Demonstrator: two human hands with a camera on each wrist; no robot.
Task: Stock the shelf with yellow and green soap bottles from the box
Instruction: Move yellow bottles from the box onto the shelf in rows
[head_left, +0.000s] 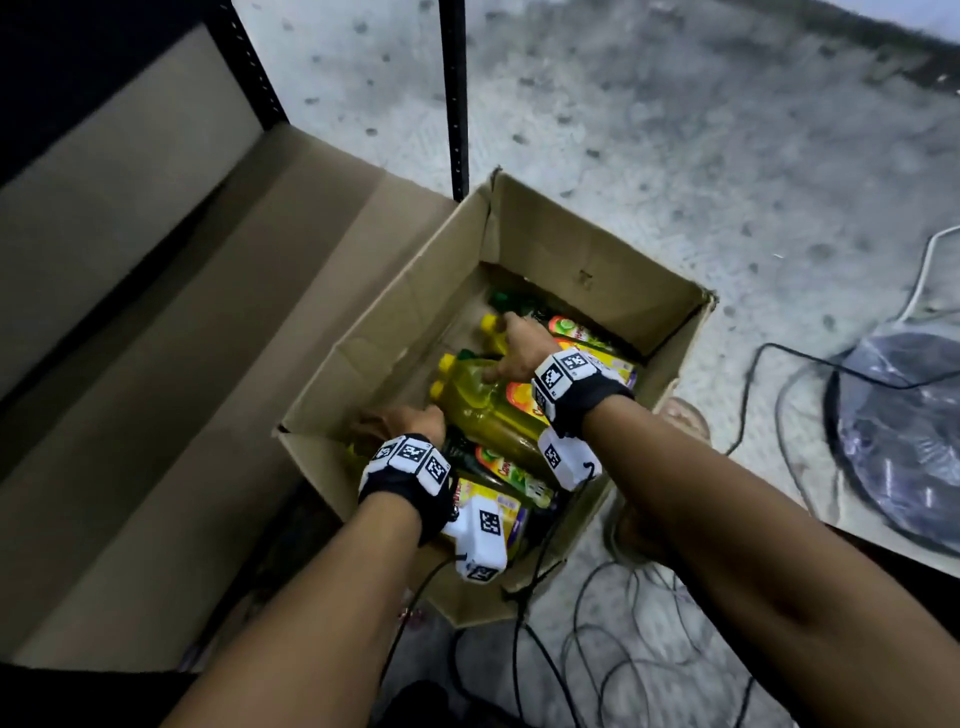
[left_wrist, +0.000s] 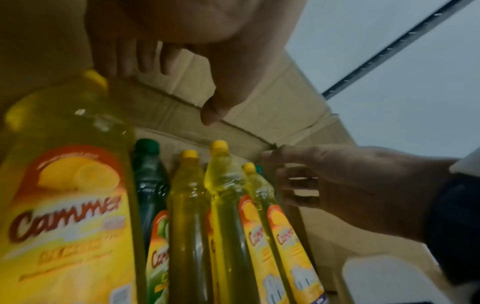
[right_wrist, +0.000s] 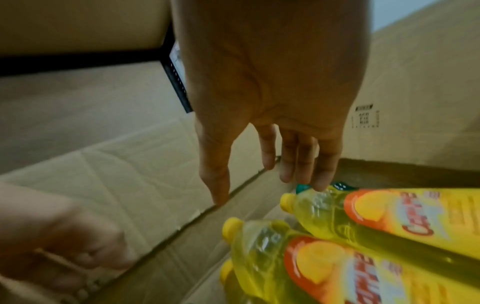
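Both hands are down inside the cardboard box (head_left: 540, 234), which stands on the floor hard against the shelf (head_left: 171, 332), presumably so each bottle has only a short way to travel; the right hand (head_left: 519, 345) reaches toward the box's far end with fingers straight and slightly spread, its fingertips (right_wrist: 320, 181) at or just above the shoulder of a yellow soap bottle (right_wrist: 363, 214), nothing gripped; the left hand (head_left: 402, 421) sits at the box's near left wall, fingers loosely bent and thumb out, beside the top of another yellow bottle (left_wrist: 64, 185), and I judge it empty too, though contact is hard to tell. Inside the box the bottles lie flat on their sides, caps pointing at the wall nearest the shelf, yellow ones on top and green soap bottles (left_wrist: 149, 181) wedged among them; lying that way, the narrow necks make the natural place to grasp. My judgement: each hand is picking its bottle; the shelf board beside the box carries none yet.
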